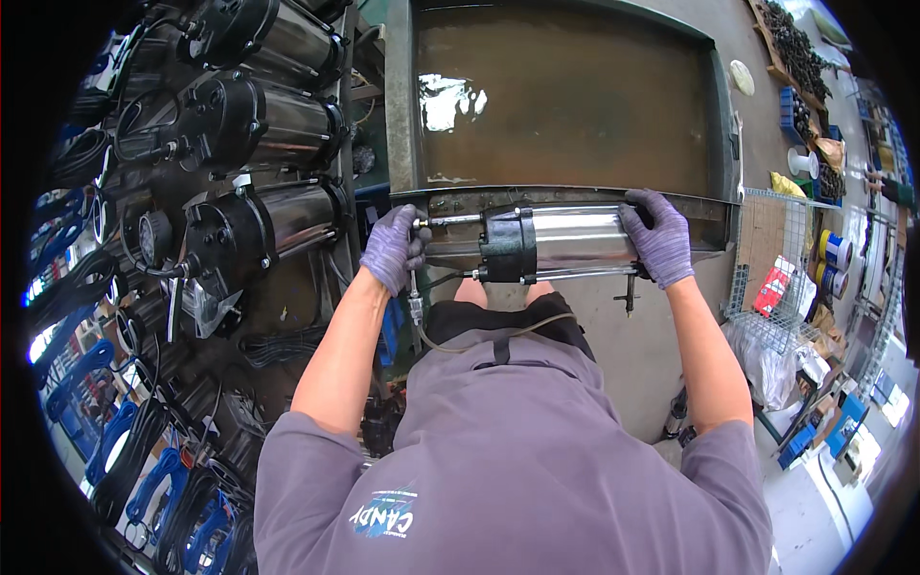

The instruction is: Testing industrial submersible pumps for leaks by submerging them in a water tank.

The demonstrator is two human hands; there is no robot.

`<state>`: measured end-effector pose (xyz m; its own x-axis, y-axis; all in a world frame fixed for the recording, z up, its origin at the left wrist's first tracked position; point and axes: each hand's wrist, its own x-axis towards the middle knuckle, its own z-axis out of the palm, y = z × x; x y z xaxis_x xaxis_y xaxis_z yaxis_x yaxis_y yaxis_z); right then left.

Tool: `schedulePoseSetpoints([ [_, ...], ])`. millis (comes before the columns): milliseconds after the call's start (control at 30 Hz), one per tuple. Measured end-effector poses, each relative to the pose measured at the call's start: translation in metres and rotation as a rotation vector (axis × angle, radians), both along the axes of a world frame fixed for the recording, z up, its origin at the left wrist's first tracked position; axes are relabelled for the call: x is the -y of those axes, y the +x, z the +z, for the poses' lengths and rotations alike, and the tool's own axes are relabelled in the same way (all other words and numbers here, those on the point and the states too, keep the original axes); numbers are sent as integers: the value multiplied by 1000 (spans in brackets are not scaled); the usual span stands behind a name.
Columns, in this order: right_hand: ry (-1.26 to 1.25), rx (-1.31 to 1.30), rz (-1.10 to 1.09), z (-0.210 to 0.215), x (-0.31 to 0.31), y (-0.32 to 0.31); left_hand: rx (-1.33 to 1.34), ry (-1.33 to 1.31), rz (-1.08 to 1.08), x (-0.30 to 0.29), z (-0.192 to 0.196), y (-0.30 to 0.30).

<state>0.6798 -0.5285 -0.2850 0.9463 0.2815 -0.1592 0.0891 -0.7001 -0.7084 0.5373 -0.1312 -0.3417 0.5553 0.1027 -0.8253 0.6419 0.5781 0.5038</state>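
A steel cylinder with a black end cap is held crosswise over the near edge of a water-filled tank. Its long axis runs left to right, roughly parallel to that edge; the black end is pointed left and the bright barrel is extended toward the tank's near right corner. Whether any weight is borne by the ledge cannot be told.

The narrow left end, where rods and fittings project, is gripped by the gloved left hand. The barrel's right end is clasped by the gloved right hand, with the fingers laid over it. Below that end a small metal valve is seen hanging. A thin hose is looped below the left hand, in front of the waist. Similar large cylinders are ranged beyond the tank's left edge; a wire basket is placed beside its near right corner.
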Motion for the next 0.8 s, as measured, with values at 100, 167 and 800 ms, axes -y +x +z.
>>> schedulePoseSetpoints([
  [100,-22,35,2,3,-3,-2,-40,56,10,6,4,0],
  [167,-8,54,12,5,-5,-1,-28,77,4,7,3,0],
  [800,-37,6,-13,9,-4,-4,-34,110,11,12,2,1],
])
